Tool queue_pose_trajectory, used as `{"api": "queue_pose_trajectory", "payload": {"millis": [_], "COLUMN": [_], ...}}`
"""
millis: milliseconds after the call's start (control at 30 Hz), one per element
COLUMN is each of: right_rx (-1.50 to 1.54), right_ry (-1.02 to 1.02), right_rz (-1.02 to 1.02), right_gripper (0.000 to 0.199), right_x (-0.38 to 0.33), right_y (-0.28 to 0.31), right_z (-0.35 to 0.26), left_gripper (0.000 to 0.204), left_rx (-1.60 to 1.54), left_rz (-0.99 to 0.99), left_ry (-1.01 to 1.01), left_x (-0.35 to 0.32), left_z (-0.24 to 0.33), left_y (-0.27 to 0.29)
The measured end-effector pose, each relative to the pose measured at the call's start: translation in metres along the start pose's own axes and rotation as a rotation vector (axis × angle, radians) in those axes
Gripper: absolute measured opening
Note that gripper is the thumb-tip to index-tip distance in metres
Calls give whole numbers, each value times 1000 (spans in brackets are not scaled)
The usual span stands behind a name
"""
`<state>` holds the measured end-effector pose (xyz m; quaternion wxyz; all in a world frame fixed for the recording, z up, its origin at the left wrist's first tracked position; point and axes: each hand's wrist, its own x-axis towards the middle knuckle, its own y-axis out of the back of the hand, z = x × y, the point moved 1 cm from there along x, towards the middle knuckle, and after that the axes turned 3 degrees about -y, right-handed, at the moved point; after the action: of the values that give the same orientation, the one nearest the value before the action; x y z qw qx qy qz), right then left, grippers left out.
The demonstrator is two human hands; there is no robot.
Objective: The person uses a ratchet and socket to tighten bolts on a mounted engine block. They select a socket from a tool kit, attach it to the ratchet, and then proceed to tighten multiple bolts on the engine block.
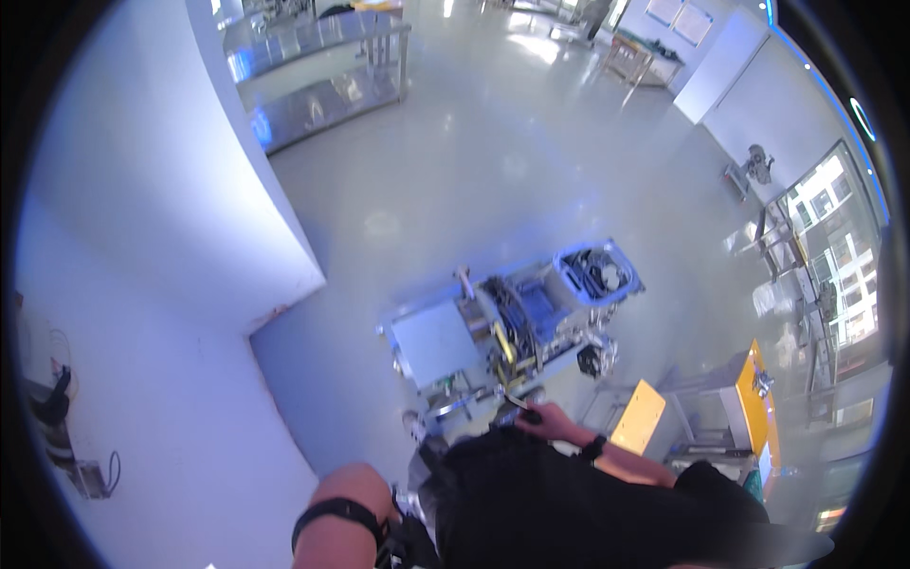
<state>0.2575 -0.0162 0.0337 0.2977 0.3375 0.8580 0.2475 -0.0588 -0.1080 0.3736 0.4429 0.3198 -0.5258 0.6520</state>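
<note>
My right hand, with a dark band on its wrist, is closed around the dark end of a short silver bar. The bar's far end reaches the near edge of a low metal machine; whether it belongs to the machine I cannot tell. The machine has a flat grey panel at its left, dark curved parts and a yellow piece in the middle, and an open housing with dark parts at its far right. At the lower left shows bare skin with a black strap; my left hand cannot be seen.
A white wall runs along the left. Beyond its corner stands a steel two-level table. At right are a yellow panel and a yellow-topped stand. Farther off, a workbench sits by the wall.
</note>
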Motion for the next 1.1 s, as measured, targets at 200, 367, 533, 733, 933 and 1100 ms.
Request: {"api": "queue_pose_trajectory", "payload": {"millis": [200, 367, 533, 733, 933, 1100], "right_rx": [25, 9, 2, -2, -27, -15], "right_ry": [56, 19, -6, -10, 85, 7], "right_rz": [45, 61, 11, 32, 45, -5], "right_gripper": [27, 25, 27, 27, 24, 24], "right_x": [-10, -13, -8, -19, -14, -18], "right_y": [-7, -10, -7, -2, -9, -6], "right_z": [-13, 3, -6, 20, -1, 0], "left_gripper": [14, 13, 13, 12, 12, 12], "left_rx": [-48, -87, -122, -183, -176, -228], "left_rz": [-20, -25, -35, -25, -28, -29], "left_ry": [17, 56, 62, 107, 96, 129], "left_x": [-1, -2, -3, -4, -4, -3], "left_z": [5, 3, -4, -4, 2, 6], "left_y": [7, 0, 6, -2, 4, 1]}}
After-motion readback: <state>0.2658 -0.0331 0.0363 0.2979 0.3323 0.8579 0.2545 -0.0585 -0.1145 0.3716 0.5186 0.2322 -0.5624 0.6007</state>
